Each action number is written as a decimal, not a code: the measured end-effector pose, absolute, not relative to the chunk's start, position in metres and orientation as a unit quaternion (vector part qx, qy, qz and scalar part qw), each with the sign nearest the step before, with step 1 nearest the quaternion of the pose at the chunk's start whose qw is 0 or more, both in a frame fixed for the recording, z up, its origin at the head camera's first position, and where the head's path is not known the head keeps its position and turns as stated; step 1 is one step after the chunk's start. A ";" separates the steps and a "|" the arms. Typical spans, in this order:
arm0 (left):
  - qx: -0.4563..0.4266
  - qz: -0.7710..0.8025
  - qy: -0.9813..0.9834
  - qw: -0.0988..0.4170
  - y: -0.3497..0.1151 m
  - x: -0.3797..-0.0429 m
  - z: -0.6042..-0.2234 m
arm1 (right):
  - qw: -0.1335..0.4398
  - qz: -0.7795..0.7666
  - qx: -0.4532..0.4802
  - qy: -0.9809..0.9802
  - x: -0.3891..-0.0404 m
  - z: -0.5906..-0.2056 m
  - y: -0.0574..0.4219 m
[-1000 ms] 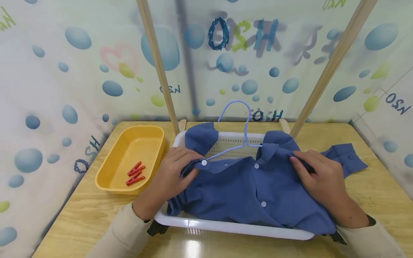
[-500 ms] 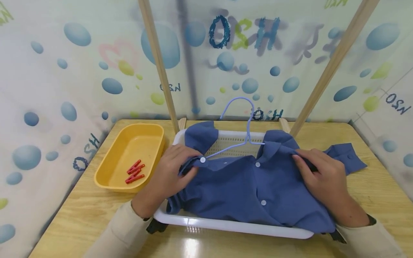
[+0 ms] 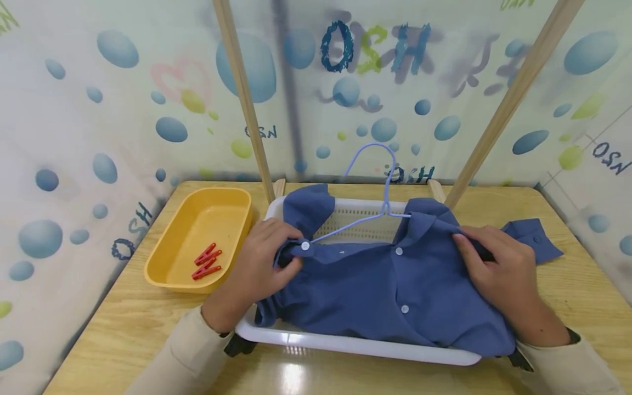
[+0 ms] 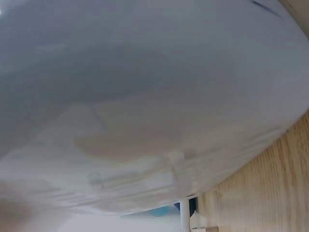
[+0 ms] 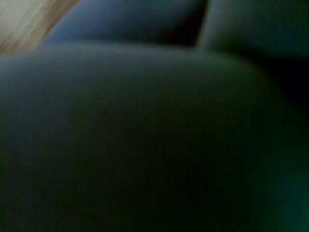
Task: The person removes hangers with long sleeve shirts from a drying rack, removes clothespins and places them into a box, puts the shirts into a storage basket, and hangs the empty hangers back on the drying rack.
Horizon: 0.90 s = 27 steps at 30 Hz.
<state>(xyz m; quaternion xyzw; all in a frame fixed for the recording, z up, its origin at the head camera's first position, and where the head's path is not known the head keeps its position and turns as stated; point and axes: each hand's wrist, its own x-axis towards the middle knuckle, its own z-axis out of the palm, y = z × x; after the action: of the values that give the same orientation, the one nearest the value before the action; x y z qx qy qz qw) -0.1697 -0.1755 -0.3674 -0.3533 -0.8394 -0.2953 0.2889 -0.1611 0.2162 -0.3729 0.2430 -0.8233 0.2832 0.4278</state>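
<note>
Starting at nine o'clock, a yellow tub (image 3: 197,241) on the wooden table (image 3: 128,323) holds three red clothespins (image 3: 207,262). Just beside it, at the centre, a white basket (image 3: 345,344) carries a blue shirt (image 3: 375,285) with a pale blue hanger (image 3: 367,189) rising from its collar toward twelve o'clock. The left hand (image 3: 257,269) pinches the shirt's edge by a white button (image 3: 305,246), fingers curled round the cloth. At three o'clock the right hand (image 3: 498,271) grips the other shoulder, fingers bent over the fabric. One cuff (image 3: 535,241) lies on the table past it. Both wrist views are blurred.
</note>
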 end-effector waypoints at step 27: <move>-0.355 -0.301 -0.826 0.319 -0.177 -0.171 -0.370 | 0.447 0.313 0.226 -0.807 -0.164 -0.379 0.219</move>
<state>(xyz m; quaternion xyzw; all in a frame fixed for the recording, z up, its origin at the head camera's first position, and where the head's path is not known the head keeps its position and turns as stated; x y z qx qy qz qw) -0.1713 -0.1765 -0.3701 -0.3551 -0.8255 -0.3011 0.3190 -0.1643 0.2187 -0.3786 0.2262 -0.8072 0.3127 0.4466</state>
